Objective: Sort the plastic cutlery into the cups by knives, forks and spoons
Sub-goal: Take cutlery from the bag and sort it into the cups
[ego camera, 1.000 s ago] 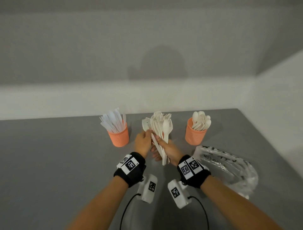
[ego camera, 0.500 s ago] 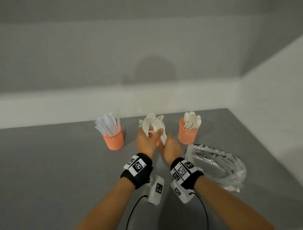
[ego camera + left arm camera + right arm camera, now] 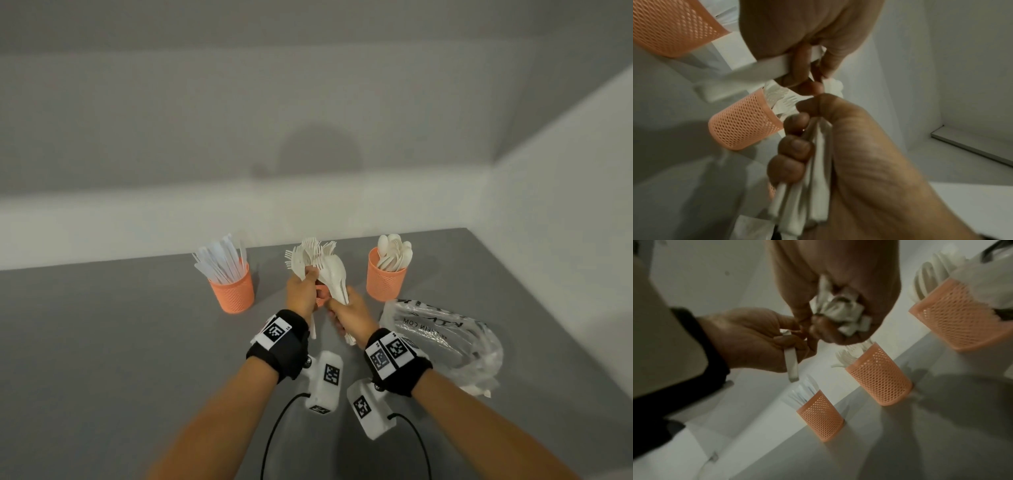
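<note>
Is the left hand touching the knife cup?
Apart. In the head view the left hand grips a fork over the table, with bare grey table between it and the knife cup.

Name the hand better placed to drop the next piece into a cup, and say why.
Left. The left hand pinches a single piece apart from the rest, beside the middle cup; the right hand is full, gripping the bundle of cutlery.

1. Soft, dim, even light is filling the head view; a round shadow (image 3: 320, 154) is lying on the back wall (image 3: 137, 120).
2. Both wrist views are looking darker, blurred and grainy.
3. Straight lines are bending at the frame edges.
</note>
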Available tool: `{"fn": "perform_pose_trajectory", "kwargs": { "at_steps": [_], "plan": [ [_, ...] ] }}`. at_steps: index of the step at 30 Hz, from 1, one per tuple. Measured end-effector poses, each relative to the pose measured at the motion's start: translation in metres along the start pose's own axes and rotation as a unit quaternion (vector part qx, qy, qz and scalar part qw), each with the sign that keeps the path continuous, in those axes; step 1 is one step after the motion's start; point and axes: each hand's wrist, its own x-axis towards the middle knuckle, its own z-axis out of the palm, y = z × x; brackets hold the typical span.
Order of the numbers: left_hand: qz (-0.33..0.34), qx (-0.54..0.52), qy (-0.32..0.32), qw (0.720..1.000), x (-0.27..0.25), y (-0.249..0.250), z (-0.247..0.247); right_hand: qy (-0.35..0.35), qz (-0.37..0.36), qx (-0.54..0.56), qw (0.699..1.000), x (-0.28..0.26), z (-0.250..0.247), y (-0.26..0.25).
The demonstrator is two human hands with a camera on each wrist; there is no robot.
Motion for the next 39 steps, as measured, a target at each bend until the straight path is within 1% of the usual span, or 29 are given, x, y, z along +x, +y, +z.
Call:
{"fn": "perform_pose_trajectory", "kwargs": {
  "at_steps": [3,5,7,8,10,12,13,15,17,19,20,22,25,27,28,30,32,33,34,36,39],
  "plan": [
    [0.034,0.029,0.021,0.999,-0.006,-0.002,0.006,0.038,-0.022,-0.089,0.995,0.005,0.006,0.006],
    [0.050,0.048,0.023,0.997,-0.007,-0.007,0.008,0.053,-0.034,-0.114,0.991,0.005,0.006,0.006],
    [0.036,0.055,0.036,0.997,-0.008,-0.009,0.009,0.056,-0.037,-0.133,0.989,0.002,0.004,0.003],
    [0.026,0.058,0.047,0.997,-0.007,-0.010,0.009,0.050,-0.039,-0.125,0.990,0.003,0.004,0.004],
    [0.028,0.051,0.069,0.996,-0.005,-0.008,0.006,0.034,-0.035,-0.062,0.997,0.003,0.001,0.005],
    [0.048,0.026,0.094,0.994,-0.001,-0.001,0.000,0.005,0.003,0.025,1.000,0.002,-0.002,0.005],
    [0.054,0.017,0.108,0.992,0.001,0.003,-0.005,-0.021,0.033,0.073,0.997,0.000,-0.005,0.003],
    [0.046,-0.002,0.119,0.992,0.008,0.008,-0.016,-0.067,0.086,0.172,0.979,-0.004,-0.012,0.000],
    [0.010,-0.030,0.089,0.996,0.013,0.010,-0.026,-0.109,0.129,0.261,0.950,-0.003,-0.017,0.000],
    [-0.015,-0.031,0.021,0.999,0.013,0.009,-0.033,-0.158,0.175,0.338,0.911,-0.002,-0.019,-0.004],
    [-0.020,-0.005,-0.017,1.000,0.012,0.006,-0.034,-0.185,0.186,0.365,0.893,-0.002,-0.018,-0.006],
    [-0.022,0.048,-0.076,0.996,0.009,0.004,-0.034,-0.240,0.189,0.384,0.871,-0.005,-0.017,-0.012],
    [-0.007,0.052,-0.135,0.989,0.002,0.003,-0.028,-0.314,0.195,0.363,0.855,-0.010,-0.011,-0.019],
    [0.009,0.045,-0.137,0.990,-0.003,0.006,-0.025,-0.329,0.205,0.334,0.859,-0.012,-0.009,-0.022],
    [0.022,0.052,-0.126,0.990,-0.003,0.007,-0.025,-0.327,0.206,0.312,0.868,-0.013,-0.008,-0.023],
    [0.056,0.088,-0.101,0.989,-0.002,0.007,-0.026,-0.301,0.189,0.245,0.902,-0.016,-0.006,-0.025],
    [0.088,0.119,-0.085,0.985,0.000,0.007,-0.026,-0.267,0.140,0.171,0.938,-0.018,-0.005,-0.026],
    [0.102,0.131,-0.078,0.983,0.001,0.006,-0.026,-0.253,0.117,0.149,0.949,-0.019,-0.005,-0.026],
    [0.110,0.140,-0.075,0.981,0.002,0.005,-0.026,-0.239,0.104,0.146,0.954,-0.019,-0.005,-0.026],
    [0.117,0.130,-0.071,0.982,0.002,0.008,-0.028,-0.209,0.102,0.180,0.956,-0.019,-0.005,-0.023],
    [0.087,0.087,-0.089,0.988,-0.002,0.011,-0.030,-0.171,0.102,0.203,0.959,-0.019,-0.004,-0.018]
  ]
}}
